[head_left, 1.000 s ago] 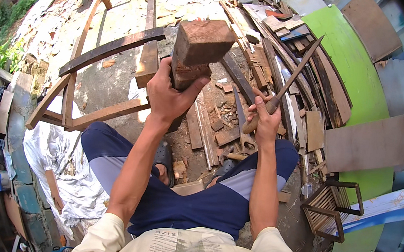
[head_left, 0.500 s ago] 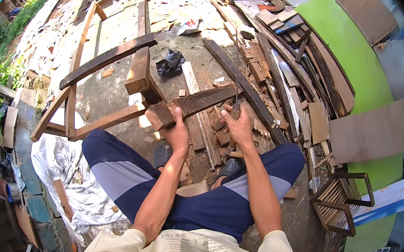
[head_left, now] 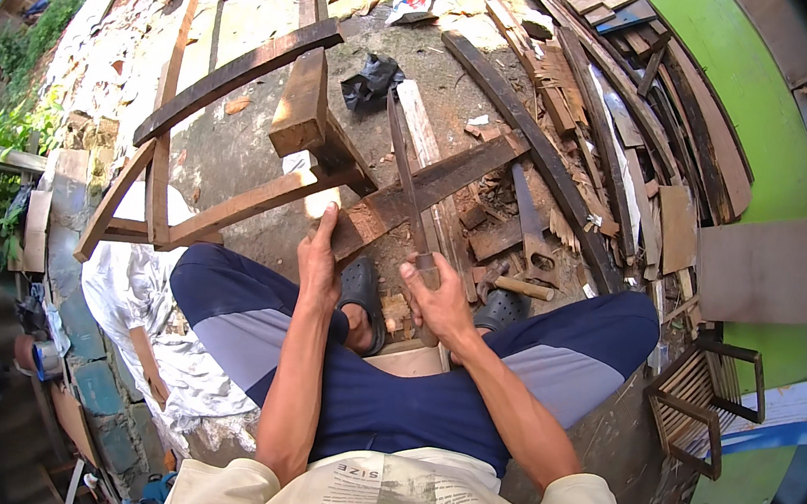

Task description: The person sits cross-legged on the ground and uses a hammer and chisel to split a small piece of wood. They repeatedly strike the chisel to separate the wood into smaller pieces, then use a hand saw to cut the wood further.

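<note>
At the near end of a dark wooden beam, my left hand grips with its thumb along the side. The beam slants away to the right, its far end by another long dark beam. My right hand is closed around the handle of a long, narrow, brown file-like tool. Its blade points away from me and crosses over the held beam; whether it touches the wood I cannot tell. The beam's near end has a rough reddish patch. On the ground to the right are a handsaw and a hammer.
A wooden frame stands ahead on the left, close to the beam. Scrap boards pile up at the right, before a green panel. A small slatted rack sits at right, white cloth at left.
The file-like tool has swung from beyond the beam's far part to across its near part. My right hand has drawn closer to me. The view has shifted, uncovering the handsaw and hammer.
</note>
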Tool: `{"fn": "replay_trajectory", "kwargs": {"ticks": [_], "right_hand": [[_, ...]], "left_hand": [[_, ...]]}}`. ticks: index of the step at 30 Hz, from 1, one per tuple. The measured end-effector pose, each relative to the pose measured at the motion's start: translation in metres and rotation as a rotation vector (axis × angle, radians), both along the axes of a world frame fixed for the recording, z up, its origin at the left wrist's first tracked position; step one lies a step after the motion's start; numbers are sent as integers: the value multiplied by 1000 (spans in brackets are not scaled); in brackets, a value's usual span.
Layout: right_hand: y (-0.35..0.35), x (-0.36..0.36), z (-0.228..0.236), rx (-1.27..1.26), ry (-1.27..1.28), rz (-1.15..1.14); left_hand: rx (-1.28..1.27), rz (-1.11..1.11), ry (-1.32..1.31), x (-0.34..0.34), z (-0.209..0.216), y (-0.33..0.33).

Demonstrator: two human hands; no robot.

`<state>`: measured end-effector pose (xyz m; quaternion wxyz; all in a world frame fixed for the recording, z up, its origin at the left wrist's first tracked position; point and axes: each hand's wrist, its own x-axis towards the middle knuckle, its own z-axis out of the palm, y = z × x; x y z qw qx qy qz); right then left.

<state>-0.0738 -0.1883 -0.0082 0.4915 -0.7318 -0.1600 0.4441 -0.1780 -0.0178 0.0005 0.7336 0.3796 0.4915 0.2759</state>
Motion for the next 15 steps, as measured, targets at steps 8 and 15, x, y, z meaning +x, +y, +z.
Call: {"fn": "replay_trajectory", "kwargs": {"ticks": [8,15], "right_hand": [[0,-2,-5,371,356,-189],[2,12,1,306,296,-194]], "left_hand": [[124,151,-11,-11,-36,-15],[207,102,-35,-14,-24,-8]]}}
